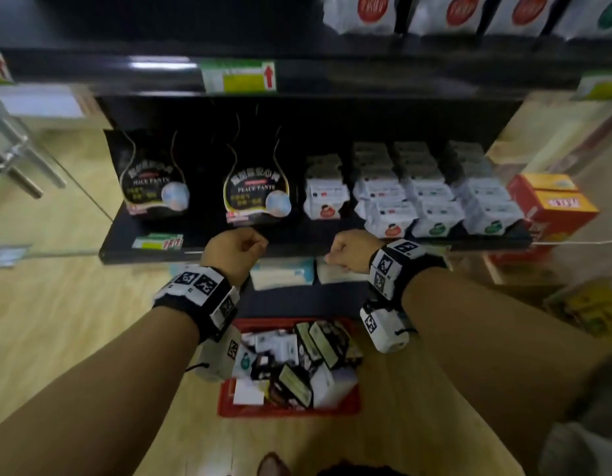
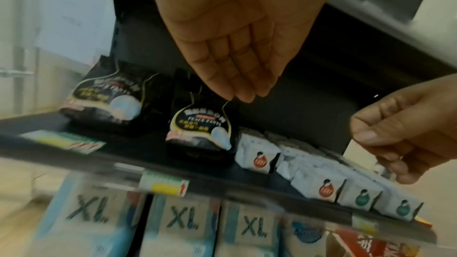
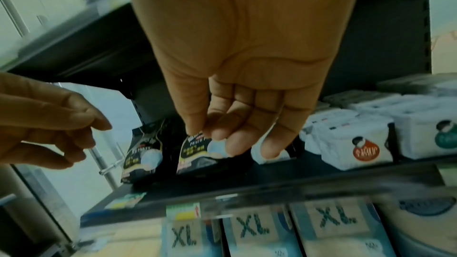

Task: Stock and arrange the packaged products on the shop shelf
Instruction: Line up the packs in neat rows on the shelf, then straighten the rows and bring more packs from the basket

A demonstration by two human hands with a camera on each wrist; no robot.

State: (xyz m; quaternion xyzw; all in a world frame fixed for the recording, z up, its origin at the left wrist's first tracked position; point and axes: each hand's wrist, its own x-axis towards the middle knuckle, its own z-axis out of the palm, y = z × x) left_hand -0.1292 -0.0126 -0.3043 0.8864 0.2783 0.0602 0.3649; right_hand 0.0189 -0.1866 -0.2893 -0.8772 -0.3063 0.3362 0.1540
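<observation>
Before the black shelf (image 1: 297, 242), both hands hover with loosely curled fingers, neither grip holding anything: the left hand (image 1: 234, 250) near a black pack (image 1: 258, 192), the right hand (image 1: 352, 250) near white packs (image 1: 435, 204). Below them, a red basket (image 1: 229, 403) on the floor holds more packs.

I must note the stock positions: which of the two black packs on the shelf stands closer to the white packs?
The right black pack, just above the left hand. It stands directly beside the white packs; the other black pack stands further left.
</observation>
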